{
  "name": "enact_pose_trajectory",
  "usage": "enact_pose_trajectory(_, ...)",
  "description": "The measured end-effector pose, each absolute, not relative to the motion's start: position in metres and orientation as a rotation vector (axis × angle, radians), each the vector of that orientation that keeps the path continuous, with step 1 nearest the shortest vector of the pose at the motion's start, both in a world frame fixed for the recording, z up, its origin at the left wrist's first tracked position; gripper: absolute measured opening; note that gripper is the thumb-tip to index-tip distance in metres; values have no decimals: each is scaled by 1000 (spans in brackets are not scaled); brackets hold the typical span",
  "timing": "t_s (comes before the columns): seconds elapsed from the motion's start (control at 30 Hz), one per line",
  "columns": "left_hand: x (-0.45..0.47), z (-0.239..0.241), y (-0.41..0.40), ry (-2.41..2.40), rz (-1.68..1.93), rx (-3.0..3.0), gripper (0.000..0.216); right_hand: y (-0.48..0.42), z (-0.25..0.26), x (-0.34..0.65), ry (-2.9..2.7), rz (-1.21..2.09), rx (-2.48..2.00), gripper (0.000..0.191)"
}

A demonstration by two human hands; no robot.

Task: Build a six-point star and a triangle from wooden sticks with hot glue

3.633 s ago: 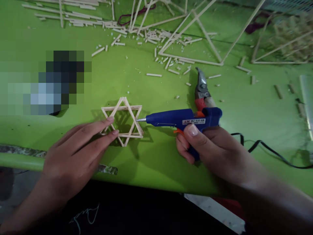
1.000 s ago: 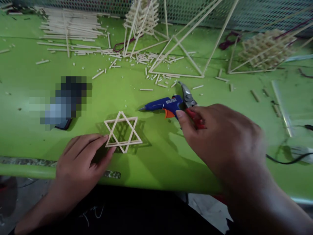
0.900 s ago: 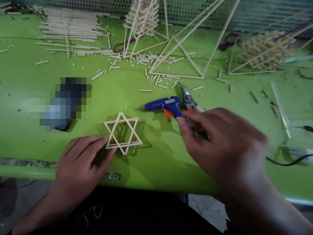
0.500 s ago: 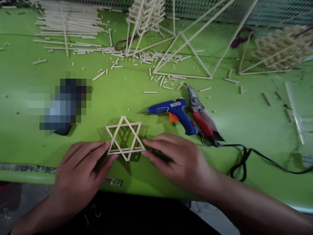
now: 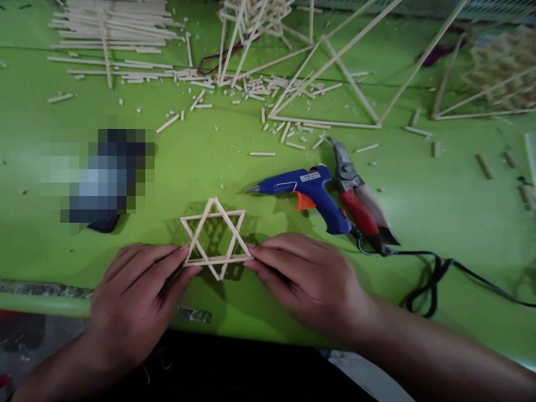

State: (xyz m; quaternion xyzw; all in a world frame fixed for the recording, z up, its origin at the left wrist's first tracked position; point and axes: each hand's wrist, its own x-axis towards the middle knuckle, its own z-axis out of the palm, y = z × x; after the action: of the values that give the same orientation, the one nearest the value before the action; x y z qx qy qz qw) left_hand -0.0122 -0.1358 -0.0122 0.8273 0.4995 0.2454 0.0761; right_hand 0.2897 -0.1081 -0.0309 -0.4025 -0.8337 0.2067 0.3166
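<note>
Between my two hands is a six-pointed star of thin wooden sticks, made of two overlapping triangles. My left hand pinches its lower left corner between thumb and fingers. The lower right corner sits between the thumb and fingertips of my right hand. The star is held near the green table, and its shadow falls on the surface around it. Just beyond my right hand lies a blue glue gun with an orange trigger, its nozzle toward the left. Red-handled pruning shears rest against its right side.
A phone, partly blurred out, lies at left. Stacked sticks are at the back left, with short offcuts scattered beside them. Tall stick frames stand at the back. A black cord loops across the right side.
My right fingers have closed onto the star's right corner, where they were slightly looser before. The view has shifted a little; the left hand keeps its hold.
</note>
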Motion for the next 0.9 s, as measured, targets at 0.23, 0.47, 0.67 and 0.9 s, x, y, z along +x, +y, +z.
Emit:
enact_pose_trajectory(0.23,-11,-11,-138,1525,710,2481,28,-109,-30,290,-2194,550,-1062,9)
enact_pose_trajectory(0.47,-11,-13,-138,1506,735,2485,29,-108,-30,290,-2206,539,-1069,10)
enact_pose_trajectory(0.67,-11,-12,-139,1517,724,2467,28,-109,-29,291,-2219,537,-1075,8)
enact_pose_trajectory(0.9,-9,-12,-138,1536,712,2471,23,-109,-31,289,-2231,528,-1082,11)
